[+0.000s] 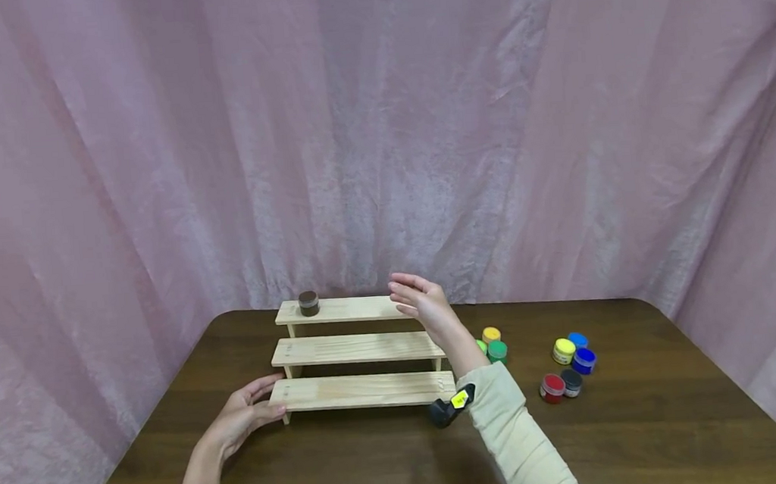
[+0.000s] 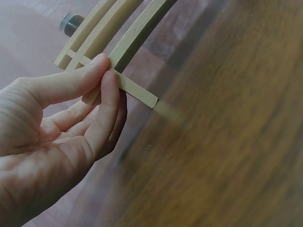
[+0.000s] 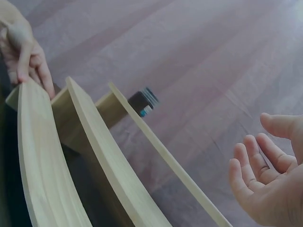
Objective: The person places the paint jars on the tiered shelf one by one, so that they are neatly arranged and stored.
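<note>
A three-step wooden display rack (image 1: 365, 390) of pale wood stands on the table. With thumb and fingers my left hand (image 1: 241, 417) pinches the left end of its lowest step, as the left wrist view shows at the thumb tip and a support leg (image 2: 137, 91). One dark brown paint jar (image 1: 308, 304) sits near the left end of the top step. My right hand (image 1: 427, 309) is raised by the right end of the top step, hiding that end. In the right wrist view its fingers (image 3: 258, 163) are loosely bent with nothing between them.
Right of the rack stand yellow-orange (image 1: 491, 334) and green (image 1: 497, 351) jars, partly behind the right forearm. Farther right are yellow (image 1: 564, 351), blue (image 1: 584, 362), red (image 1: 552, 388) and black (image 1: 572, 382) jars. A pink curtain (image 1: 380, 136) hangs behind the brown table (image 1: 674, 402).
</note>
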Demonstrator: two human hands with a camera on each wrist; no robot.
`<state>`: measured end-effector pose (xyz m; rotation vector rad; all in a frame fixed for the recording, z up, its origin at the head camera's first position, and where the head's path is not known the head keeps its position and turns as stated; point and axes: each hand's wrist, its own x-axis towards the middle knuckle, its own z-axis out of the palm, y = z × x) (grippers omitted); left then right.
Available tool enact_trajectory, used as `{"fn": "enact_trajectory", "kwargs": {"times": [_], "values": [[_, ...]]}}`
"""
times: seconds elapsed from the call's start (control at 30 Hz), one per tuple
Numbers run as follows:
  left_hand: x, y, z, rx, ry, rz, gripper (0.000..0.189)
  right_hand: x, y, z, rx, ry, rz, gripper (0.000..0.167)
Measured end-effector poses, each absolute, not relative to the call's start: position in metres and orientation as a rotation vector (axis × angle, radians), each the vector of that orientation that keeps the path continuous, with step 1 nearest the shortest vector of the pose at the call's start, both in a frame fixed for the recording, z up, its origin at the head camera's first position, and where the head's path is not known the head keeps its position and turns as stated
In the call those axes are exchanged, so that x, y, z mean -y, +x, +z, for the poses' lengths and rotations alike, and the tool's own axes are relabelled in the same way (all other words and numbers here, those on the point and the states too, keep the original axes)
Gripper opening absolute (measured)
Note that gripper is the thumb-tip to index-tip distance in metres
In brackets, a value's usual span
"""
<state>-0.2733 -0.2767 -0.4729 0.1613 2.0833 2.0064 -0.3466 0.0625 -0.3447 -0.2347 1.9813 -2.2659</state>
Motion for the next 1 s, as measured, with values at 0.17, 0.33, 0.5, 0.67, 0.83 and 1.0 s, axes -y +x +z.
{"fn": "enact_trajectory", "kwargs": {"times": [0.17, 0.33, 0.5, 0.67, 0.83, 1.0], "values": [[0.277, -0.272, -0.474, -2.100, 0.140, 2.002, 0.079, -0.085, -0.340, -0.349, -2.000, -0.206, -2.264, 0.045], [0.278, -0.272, -0.475, -2.109, 0.114, 1.992, 0.079, -0.110, -0.334, -0.352, -2.036, -0.162, -2.254, 0.045], [0.280, -0.271, -0.474, -2.123, 0.105, 1.997, 0.079, -0.136, -0.329, -0.354, -2.055, -0.102, -2.255, 0.047], [0.280, -0.272, -0.474, -2.143, 0.119, 2.001, 0.077, -0.157, -0.324, -0.355, -2.059, -0.056, -2.269, 0.050], [0.280, -0.272, -0.475, -2.137, 0.107, 1.997, 0.078, -0.178, -0.317, -0.359, -2.054, -0.030, -2.279, 0.054], [0.283, -0.271, -0.475, -2.131, 0.098, 2.005, 0.079, -0.199, -0.310, -0.363, -2.012, -0.004, -2.332, 0.056]]}}
